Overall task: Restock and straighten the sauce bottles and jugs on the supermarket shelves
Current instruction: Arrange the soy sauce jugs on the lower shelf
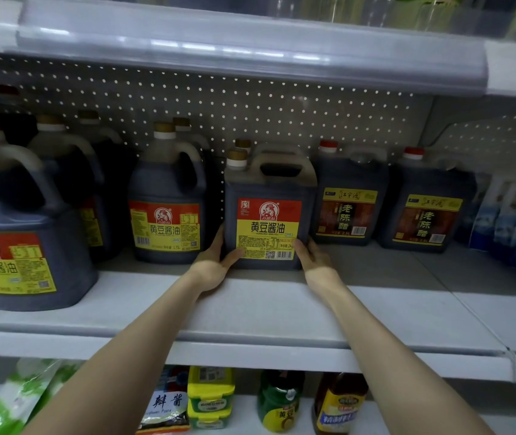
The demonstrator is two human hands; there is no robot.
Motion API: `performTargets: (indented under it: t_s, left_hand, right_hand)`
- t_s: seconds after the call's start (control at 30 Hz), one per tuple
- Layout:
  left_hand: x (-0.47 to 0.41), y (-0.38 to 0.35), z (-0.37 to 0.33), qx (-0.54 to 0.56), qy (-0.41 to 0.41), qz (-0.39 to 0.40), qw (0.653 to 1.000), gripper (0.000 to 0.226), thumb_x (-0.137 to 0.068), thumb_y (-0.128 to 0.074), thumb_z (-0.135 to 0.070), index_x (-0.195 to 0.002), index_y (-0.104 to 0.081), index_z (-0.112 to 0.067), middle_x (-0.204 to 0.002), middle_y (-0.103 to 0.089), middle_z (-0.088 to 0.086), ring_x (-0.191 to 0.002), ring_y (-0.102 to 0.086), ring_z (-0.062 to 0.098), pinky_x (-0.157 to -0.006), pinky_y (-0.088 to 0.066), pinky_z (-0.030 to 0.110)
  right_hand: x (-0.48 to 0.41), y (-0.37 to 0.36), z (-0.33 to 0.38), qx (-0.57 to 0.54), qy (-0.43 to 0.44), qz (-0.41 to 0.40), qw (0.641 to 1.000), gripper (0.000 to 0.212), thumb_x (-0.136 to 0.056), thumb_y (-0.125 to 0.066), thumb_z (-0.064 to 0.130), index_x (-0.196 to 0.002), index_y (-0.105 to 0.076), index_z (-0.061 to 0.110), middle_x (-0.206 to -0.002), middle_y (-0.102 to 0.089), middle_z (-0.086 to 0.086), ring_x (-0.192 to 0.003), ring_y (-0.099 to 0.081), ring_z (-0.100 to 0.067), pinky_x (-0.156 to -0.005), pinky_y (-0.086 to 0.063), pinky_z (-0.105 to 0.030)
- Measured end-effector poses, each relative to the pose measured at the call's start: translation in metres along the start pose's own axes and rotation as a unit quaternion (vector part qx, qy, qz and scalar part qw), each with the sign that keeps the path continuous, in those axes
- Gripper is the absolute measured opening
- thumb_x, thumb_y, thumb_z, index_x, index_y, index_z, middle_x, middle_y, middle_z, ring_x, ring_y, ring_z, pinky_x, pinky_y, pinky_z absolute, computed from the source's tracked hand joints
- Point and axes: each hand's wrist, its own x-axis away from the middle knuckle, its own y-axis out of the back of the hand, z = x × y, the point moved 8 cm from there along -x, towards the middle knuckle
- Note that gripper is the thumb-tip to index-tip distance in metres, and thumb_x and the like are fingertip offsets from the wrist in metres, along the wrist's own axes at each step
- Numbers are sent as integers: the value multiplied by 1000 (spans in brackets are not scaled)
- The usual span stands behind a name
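square soy sauce jug [267, 221] stood upright mid-shelf, set back from front edge, label facing out, another jug [243, 143] tucked right behind it. left hand [215, 262] gripped lower left corner, thumb over label front, fingers wrapped round side. right hand [311, 259] clasped lower right corner, thumb on label edge, fingers mostly hidden along side. rounded soy jug [165, 208] just to left, two vinegar jugs [346, 202] to right, big soy jug [14, 240] far left, nearer shelf [281, 312] edge, pegboard [250, 102] behind
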Motion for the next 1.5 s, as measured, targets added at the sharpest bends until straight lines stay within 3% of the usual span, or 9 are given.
performTargets:
  t_s: [0.67,0.87,0.97,1.03,1.13,1.27,1.37,1.5]
  left_hand:
    - [-3,-3,4,20,18,13,1000,71,-98,-48,-40,-154,-5,-31,-149,-42,-4,-134,-43,23,-102,-32,26]
    - [9,5,-8,67,17,-22,997,67,-94,-58,-36,-151,-26,-18,-140,-50,-3,-128,-48,18,-100,-37,22]
    - [30,13,-27,106,-1,-58,993,59,-94,-60,-27,-145,-35,-12,-122,-52,-10,-115,-51,9,-91,-38,14]
    - [50,18,-39,115,-15,-65,991,62,-93,-62,-28,-146,-34,-11,-123,-53,-9,-119,-51,10,-97,-40,21]
    - [82,22,-50,117,-29,-58,991,65,-91,-62,-36,-146,-35,-14,-135,-55,-2,-126,-51,15,-107,-41,34]
    - [144,22,-54,121,-34,-60,990,59,-91,-61,-37,-143,-40,-18,-126,-56,0,-115,-54,14,-92,-44,26]
    - [186,13,-37,132,-24,-41,990,54,-90,-63,-35,-138,-45,-18,-121,-57,3,-110,-56,16,-84,-47,24]
    - [231,-1,-5,145,-7,-30,989,60,-80,-74,-40,-131,-52,-17,-111,-63,4,-98,-63,13,-86,-52,26]
  right_hand:
    - [-4,-3,-8,-15,-19,2,1000,57,-101,-38,45,-151,-31,18,-146,-46,-3,-132,-44,-25,-94,-31,-22]
    - [3,4,5,-66,-17,12,998,59,-98,-50,35,-150,-32,15,-147,-45,-6,-134,-44,-24,-97,-34,-22]
    - [21,15,18,-112,-7,-2,994,59,-97,-56,30,-149,-34,15,-146,-47,-5,-134,-44,-20,-97,-35,-20]
    - [41,24,25,-112,11,-17,993,58,-95,-58,29,-147,-38,14,-140,-52,-3,-129,-48,-16,-102,-38,-22]
    - [71,30,33,-97,22,-23,995,60,-93,-62,34,-145,-40,13,-129,-56,2,-121,-53,-14,-104,-46,-38]
    - [129,30,31,-96,22,-22,995,56,-93,-61,36,-143,-45,17,-127,-60,-4,-114,-59,-20,-89,-53,-30]
    - [173,25,16,-91,7,-21,996,50,-92,-61,39,-137,-51,20,-121,-63,-5,-110,-61,-20,-97,-51,-40]
    - [219,12,-9,-102,-13,-25,994,42,-91,-63,36,-129,-57,19,-112,-67,-7,-104,-65,-21,-95,-52,-43]
